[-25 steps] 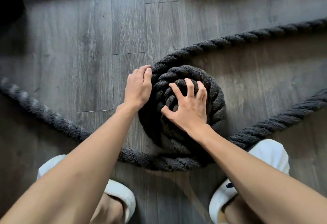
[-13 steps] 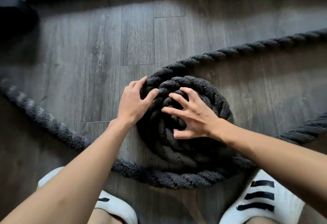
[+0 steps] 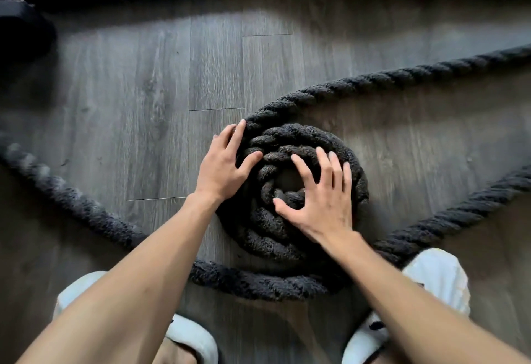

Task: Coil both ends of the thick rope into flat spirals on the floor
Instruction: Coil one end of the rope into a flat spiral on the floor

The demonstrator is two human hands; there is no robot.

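The spiral (image 3: 287, 237) lies flat on the floor (image 3: 143, 105) right in front of the person, between the toes of two white slippers (image 3: 439, 277), and both hands are on it. The left hand (image 3: 224, 168) sits at the spiral's left rim, its fingers (image 3: 237, 136) fairly straight and close together along the outside of the outermost turn, thumb angled in across the top. To me that reads as bracing the outer turn so it hugs the ones inside it. The right hand (image 3: 321, 203) lies on top with its fingers (image 3: 324, 162) spread wide and the tips bearing down around the small gap at the centre, which looks like a way to pin the wound turns so nothing springs loose or rides up. Neither hand is pinching or wrapped round anything. From the top of the spiral the rope (image 3: 402, 76) leads away up and to the right. Another run sweeps in from the left, passes just under the spiral's near edge and goes off to the right, and a third crosses the far side of the floor. I cannot tell how these stretches join, and no second spiral is in sight, so I would judge the job about half done at best. The floor is grey wood-look planking, smooth enough for rope to slide, with daylight falling across it. A dark object (image 3: 23, 33) sits at the far left, too shadowed to identify.
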